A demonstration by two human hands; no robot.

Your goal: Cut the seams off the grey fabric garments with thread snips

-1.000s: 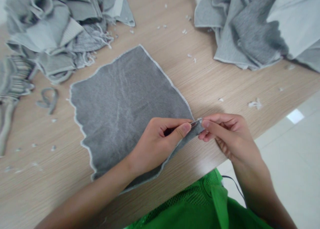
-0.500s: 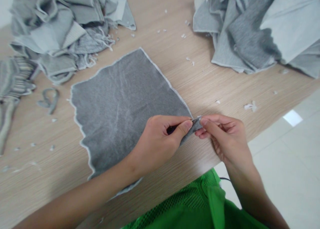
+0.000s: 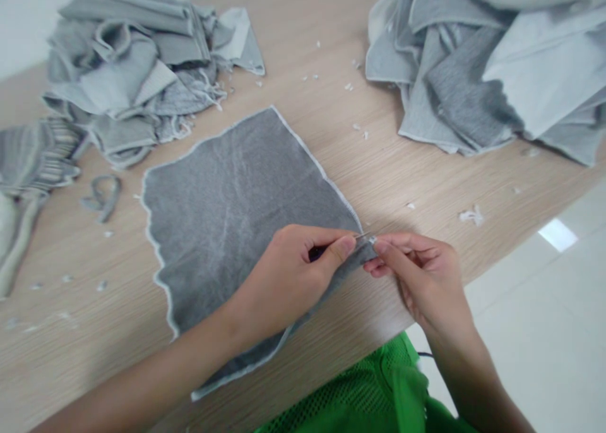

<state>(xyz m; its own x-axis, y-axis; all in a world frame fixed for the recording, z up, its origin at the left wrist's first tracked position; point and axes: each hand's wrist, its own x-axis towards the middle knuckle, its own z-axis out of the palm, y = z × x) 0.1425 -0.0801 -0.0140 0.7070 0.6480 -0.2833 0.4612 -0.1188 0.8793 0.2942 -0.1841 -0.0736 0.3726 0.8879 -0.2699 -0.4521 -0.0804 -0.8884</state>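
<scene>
A grey cloth square (image 3: 227, 212) with white overlocked edges lies spread on the table. My right hand (image 3: 421, 269) is closed in a pinch on its right corner, lifting that corner a little. Just left of it, my left hand (image 3: 303, 269) is closed on a thin pointed metal tool (image 3: 362, 235), whose tip reaches toward the pinched edge. A dark part of the tool shows inside the left hand; the rest is hidden by the fingers, so its exact kind is unclear. A small white tuft (image 3: 372, 239) shows at the right fingertips.
A heap of grey cloth pieces (image 3: 123, 73) lies at the back left, another cloth pile (image 3: 473, 86) at the back right. Striped fabric (image 3: 47, 149) and a grey strip loop (image 3: 101, 196) lie on the left. White thread scraps (image 3: 471, 215) dot the table (image 3: 303, 142).
The tool's tip shows more, and my left hand has shifted slightly left, away from my right fingertips. The near corner of the cloth now shows; the camera view has shifted a little.
</scene>
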